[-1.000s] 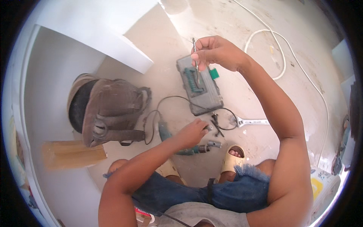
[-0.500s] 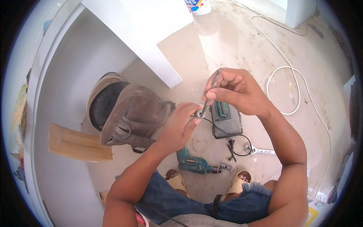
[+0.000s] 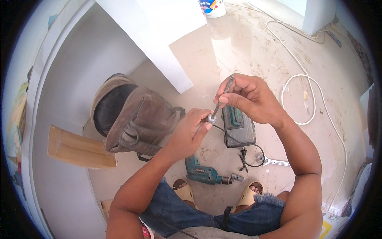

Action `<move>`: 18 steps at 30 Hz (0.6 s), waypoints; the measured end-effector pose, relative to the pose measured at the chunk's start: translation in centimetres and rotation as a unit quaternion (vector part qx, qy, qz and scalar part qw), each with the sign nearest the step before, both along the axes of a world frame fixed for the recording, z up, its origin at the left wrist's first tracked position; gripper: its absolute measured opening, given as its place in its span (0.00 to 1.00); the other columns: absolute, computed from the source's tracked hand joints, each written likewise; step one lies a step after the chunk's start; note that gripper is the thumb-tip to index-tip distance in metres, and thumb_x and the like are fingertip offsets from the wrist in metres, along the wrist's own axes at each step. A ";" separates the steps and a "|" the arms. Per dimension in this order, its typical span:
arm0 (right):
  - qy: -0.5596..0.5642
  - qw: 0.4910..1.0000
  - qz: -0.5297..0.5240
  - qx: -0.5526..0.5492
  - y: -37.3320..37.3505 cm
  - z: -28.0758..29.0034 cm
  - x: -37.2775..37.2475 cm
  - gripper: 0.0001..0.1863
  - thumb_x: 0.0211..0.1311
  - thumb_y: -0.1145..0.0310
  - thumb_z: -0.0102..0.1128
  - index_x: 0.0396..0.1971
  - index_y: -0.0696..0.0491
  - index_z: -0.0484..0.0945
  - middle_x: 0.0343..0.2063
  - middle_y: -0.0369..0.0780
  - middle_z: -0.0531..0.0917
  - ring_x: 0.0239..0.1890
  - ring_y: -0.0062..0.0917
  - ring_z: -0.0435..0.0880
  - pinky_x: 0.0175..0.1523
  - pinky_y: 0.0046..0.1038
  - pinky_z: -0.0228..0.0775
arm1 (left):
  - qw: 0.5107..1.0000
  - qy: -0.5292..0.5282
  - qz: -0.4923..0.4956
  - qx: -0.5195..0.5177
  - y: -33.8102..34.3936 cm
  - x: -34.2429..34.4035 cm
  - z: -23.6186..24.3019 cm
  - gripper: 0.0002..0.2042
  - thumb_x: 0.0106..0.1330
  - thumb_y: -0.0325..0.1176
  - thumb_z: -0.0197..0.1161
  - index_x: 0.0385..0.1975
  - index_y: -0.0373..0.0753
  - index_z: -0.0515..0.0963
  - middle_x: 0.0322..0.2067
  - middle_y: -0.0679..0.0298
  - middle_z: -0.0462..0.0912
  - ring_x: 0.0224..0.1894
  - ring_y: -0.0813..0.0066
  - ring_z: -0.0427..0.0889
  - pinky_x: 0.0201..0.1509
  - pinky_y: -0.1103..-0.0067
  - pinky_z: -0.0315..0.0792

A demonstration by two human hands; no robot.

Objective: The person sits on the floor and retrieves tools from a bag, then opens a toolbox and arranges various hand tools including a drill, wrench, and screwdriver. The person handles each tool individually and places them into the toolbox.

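My right hand [image 3: 250, 98] pinches a dark spiral drill bit [image 3: 227, 88] between thumb and fingers, its upper end standing above them. The bit slants down to the open round end of a small silvery metal cylinder [image 3: 212, 119]. My left hand [image 3: 188, 133] grips that cylinder between thumb and fingertips, covering most of it. Whether the bit's lower end sits inside the hole or just at its mouth, I cannot tell. Below the hands, a teal power drill [image 3: 203, 174] lies on the floor between my feet, with a short metal cylinder [image 3: 238, 178] by its chuck.
A grey tool case [image 3: 244, 137] with green parts lies beyond my hands, near a black cord and plug [image 3: 243, 159] and an adjustable wrench [image 3: 276, 162]. A brown backpack [image 3: 143, 115] and bent cardboard [image 3: 79, 148] are left. White cable [image 3: 314, 99] loops at right; a paint bucket [image 3: 215, 8] stands far off.
Both hands keep their grips, with the drill bit still at the cylinder's open end. The bit leans slightly differently, and the whole view has shifted a little.
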State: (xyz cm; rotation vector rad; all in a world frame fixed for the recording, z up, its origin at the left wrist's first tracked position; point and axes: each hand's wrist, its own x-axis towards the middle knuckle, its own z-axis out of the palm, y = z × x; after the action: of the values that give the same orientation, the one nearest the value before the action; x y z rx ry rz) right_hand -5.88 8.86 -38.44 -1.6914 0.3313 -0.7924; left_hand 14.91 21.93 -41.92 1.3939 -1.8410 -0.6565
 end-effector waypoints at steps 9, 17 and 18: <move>0.098 0.995 -0.002 -0.033 -0.3 -3.0 1.3 0.13 0.67 0.62 0.66 0.37 0.57 0.81 0.26 0.38 0.84 0.29 0.21 0.80 0.37 0.27 0.72 | 0.974 0.146 0.019 0.172 0.1 -0.3 -0.5 0.14 0.79 0.34 0.53 0.58 0.35 0.72 0.48 0.61 0.79 0.51 0.70 0.80 0.58 0.72 0.73; 0.072 0.996 0.007 0.058 0.0 -5.7 2.3 0.17 0.67 0.58 0.67 0.40 0.58 0.78 0.32 0.38 0.83 0.36 0.19 0.80 0.39 0.25 0.72 | 0.875 0.424 0.061 0.225 -1.5 1.5 0.1 0.15 0.79 0.35 0.53 0.61 0.38 0.69 0.50 0.58 0.80 0.54 0.59 0.84 0.61 0.60 0.79; 0.088 0.993 0.024 0.079 0.3 -5.4 2.4 0.17 0.67 0.59 0.68 0.40 0.58 0.78 0.32 0.38 0.83 0.37 0.19 0.81 0.40 0.24 0.72 | 0.874 0.433 0.078 0.208 -1.7 1.8 0.3 0.15 0.78 0.35 0.53 0.60 0.38 0.69 0.50 0.58 0.81 0.54 0.58 0.84 0.61 0.60 0.79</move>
State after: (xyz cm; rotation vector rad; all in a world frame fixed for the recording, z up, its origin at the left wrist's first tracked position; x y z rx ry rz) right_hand -3.49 9.13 -43.85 -1.6171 0.4614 -0.5664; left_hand 16.66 20.22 -41.57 1.1770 -0.8891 -1.3779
